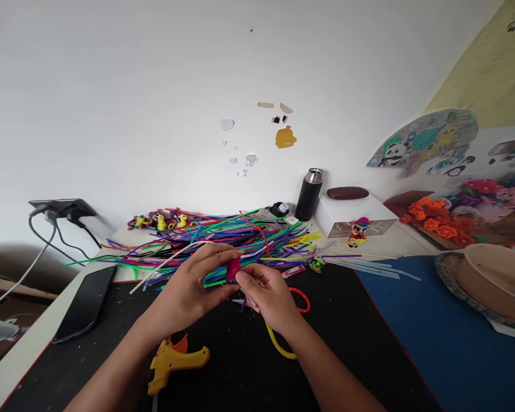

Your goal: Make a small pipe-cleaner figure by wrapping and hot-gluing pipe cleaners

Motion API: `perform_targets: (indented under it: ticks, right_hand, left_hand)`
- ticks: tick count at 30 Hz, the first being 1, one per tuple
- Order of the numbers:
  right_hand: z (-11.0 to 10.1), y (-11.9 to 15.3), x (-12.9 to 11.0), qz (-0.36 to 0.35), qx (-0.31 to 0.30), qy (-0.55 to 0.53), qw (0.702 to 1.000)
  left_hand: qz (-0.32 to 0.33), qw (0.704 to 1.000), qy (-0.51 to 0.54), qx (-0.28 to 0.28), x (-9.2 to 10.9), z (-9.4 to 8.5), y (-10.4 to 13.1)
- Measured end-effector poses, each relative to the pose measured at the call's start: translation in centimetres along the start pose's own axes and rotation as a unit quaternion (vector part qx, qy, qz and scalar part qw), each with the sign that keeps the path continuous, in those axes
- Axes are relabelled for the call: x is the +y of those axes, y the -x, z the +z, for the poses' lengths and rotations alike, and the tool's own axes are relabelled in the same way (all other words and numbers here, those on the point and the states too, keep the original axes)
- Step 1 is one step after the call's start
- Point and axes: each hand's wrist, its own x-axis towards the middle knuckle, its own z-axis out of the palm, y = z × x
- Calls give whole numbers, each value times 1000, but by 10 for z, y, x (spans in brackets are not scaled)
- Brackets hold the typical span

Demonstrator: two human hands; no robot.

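My left hand is closed in a wide pinch around a small magenta piece that looks like wound pipe cleaner. My right hand is closed too, thumb and fingers pressed together at the piece's lower right edge. Beyond both hands lies a heap of colourful pipe cleaners. A pale pipe cleaner curves out from behind my left hand; whether it joins the piece is hidden. Under my right hand are scissors with a red and yellow handle, partly covered.
A yellow glue gun lies near my left forearm on the black mat. A phone rests at left. Behind stand a black bottle and a white box. Clear glue sticks and a round container are at right.
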Motion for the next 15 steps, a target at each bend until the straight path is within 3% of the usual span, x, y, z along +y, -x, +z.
perform_targets:
  ticks: [15]
  right_hand:
    - [0,0,-4,-23,31,-23,999]
  left_hand:
    - [-16,999,20,36,-9,-3,-4]
